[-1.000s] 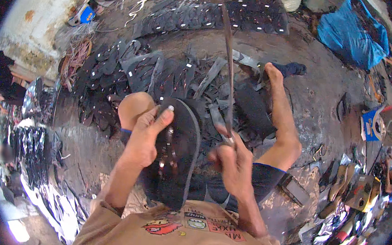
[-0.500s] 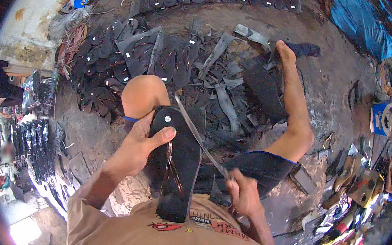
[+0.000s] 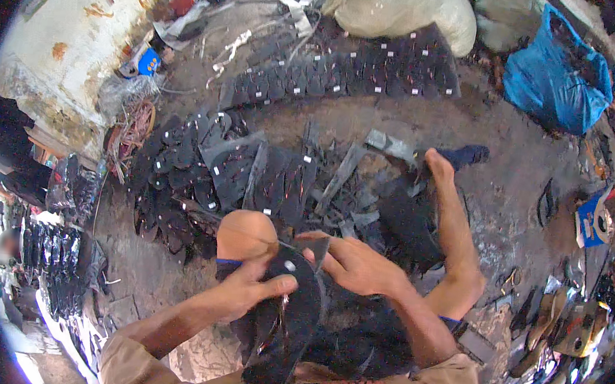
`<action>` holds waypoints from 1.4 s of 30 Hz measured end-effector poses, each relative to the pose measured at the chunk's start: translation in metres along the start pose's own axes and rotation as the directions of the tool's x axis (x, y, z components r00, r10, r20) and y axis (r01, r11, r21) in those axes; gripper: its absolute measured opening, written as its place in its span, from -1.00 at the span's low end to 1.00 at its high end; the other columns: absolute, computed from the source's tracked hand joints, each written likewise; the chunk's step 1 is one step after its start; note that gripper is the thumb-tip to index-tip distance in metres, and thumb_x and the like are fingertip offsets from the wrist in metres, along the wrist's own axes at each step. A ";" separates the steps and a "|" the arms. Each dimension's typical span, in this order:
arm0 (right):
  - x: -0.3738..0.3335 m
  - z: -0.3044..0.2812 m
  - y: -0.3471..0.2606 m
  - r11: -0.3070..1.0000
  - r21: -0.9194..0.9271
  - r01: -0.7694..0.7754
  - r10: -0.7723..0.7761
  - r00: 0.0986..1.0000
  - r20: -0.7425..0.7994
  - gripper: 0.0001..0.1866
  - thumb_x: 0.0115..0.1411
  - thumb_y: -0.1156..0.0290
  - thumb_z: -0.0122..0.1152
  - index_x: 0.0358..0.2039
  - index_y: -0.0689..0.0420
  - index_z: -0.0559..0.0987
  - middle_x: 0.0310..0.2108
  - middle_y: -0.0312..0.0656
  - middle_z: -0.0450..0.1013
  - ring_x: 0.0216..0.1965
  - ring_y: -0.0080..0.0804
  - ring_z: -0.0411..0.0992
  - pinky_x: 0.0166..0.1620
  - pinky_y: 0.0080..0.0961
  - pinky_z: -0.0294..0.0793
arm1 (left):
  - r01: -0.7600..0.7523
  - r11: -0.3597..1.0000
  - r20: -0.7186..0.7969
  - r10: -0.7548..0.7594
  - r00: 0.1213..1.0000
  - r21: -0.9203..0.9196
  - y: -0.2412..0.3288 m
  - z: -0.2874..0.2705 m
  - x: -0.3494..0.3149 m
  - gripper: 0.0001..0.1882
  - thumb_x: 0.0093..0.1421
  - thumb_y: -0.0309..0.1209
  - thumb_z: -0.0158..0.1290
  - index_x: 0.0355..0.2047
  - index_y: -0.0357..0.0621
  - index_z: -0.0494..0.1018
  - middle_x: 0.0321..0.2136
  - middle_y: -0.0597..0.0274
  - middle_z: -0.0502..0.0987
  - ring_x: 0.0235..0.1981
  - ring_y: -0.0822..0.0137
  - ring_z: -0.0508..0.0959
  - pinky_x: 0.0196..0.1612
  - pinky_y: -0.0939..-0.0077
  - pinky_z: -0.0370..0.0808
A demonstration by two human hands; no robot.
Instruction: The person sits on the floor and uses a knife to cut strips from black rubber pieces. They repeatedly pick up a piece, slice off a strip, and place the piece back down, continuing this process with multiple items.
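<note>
A black flip-flop [image 3: 284, 329] with a shiny brown strap and a white round sticker lies over my lap, its sticker end away from me. My left hand [image 3: 251, 289] is closed on the left edge of that end, thumb on top. Close by the sandal's far right edge is my right hand [image 3: 360, 264], its fingers closed round the knife. Motion blurs the knife; only a thin streak shows left of the fingers, near my bent knee [image 3: 245, 234]. Whether the blade touches the sole I cannot tell.
Dark rubber offcuts [image 3: 355, 196] and a heap of black sandals [image 3: 186, 159] lie on the floor before me. Beyond are rows of sandals [image 3: 347, 75], a large pale sack [image 3: 403, 14] and a blue plastic bag [image 3: 558, 82]. A cardboard box [image 3: 594, 217] sits at the right.
My right hand has moved forward and left with the knife, from beside the sandal to its far end. The sandal and left hand sit lower in view as the view tilts up.
</note>
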State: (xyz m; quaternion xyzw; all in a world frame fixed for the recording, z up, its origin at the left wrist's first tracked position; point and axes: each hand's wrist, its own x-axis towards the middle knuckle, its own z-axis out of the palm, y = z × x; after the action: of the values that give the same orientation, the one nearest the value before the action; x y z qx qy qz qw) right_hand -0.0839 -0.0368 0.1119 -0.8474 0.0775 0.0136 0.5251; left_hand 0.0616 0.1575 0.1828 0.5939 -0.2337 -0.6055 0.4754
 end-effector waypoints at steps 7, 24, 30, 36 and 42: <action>-0.047 0.008 0.057 0.816 0.376 -0.440 0.551 0.790 -0.271 -0.33 0.43 -0.17 -0.03 0.06 0.29 0.50 -0.35 -0.05 0.54 -0.35 -0.21 0.52 -0.22 -0.17 0.49 | -0.423 0.895 -0.376 0.346 0.860 -0.144 0.037 -0.009 -0.009 -0.61 0.28 -0.40 0.20 0.08 -0.25 0.46 -0.07 0.12 0.60 -0.10 0.22 0.61 -0.03 0.29 0.59; -0.219 0.148 -0.020 0.881 0.238 -0.410 0.471 0.699 -0.539 -0.72 0.43 0.19 0.06 -0.09 0.14 0.52 -0.60 0.02 0.39 -0.59 -0.18 0.46 -0.43 -0.22 0.42 | -0.383 0.428 -0.428 -0.010 0.904 -0.818 -0.043 0.090 0.015 -0.64 0.30 -0.48 0.25 0.08 -0.08 0.48 -0.01 0.19 0.64 -0.03 0.23 0.67 0.03 0.29 0.74; -0.235 0.156 -0.030 0.851 0.461 -0.251 0.513 0.582 -0.631 -0.55 0.50 0.04 -0.10 -0.19 0.20 0.53 -0.62 -0.22 0.38 -0.60 -0.49 0.37 -0.49 -0.44 0.35 | -0.416 0.466 -0.445 0.051 0.894 -0.781 -0.043 0.091 0.017 -0.62 0.28 -0.47 0.27 0.09 -0.07 0.48 0.00 0.21 0.64 0.00 0.25 0.66 0.05 0.29 0.72; -0.215 0.141 -0.037 0.837 0.323 -0.441 0.547 0.692 -0.472 -0.63 0.42 0.11 0.01 -0.14 0.21 0.53 -0.51 0.12 0.48 -0.43 0.15 0.49 -0.35 -0.11 0.45 | -0.385 0.484 -0.431 0.017 0.902 -0.786 -0.047 0.087 0.024 -0.61 0.28 -0.46 0.27 0.09 -0.05 0.47 0.00 0.25 0.63 0.00 0.27 0.66 0.04 0.33 0.72; -0.217 0.133 -0.023 0.872 0.186 -0.453 0.479 0.711 -0.515 -0.53 0.44 0.01 -0.03 -0.19 0.24 0.51 -0.60 0.13 0.39 -0.51 0.21 0.48 -0.41 -0.10 0.42 | -0.372 0.606 -0.451 0.024 0.892 -0.704 -0.059 0.078 0.019 -0.63 0.30 -0.51 0.23 0.10 -0.07 0.46 -0.03 0.27 0.62 -0.02 0.23 0.66 0.01 0.25 0.73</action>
State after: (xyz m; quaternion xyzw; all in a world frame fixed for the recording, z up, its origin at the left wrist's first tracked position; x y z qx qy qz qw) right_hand -0.2872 0.1169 0.0955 -0.7559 0.4352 -0.0980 0.4792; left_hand -0.0268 0.1456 0.1376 0.4105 0.0850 -0.4546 0.7859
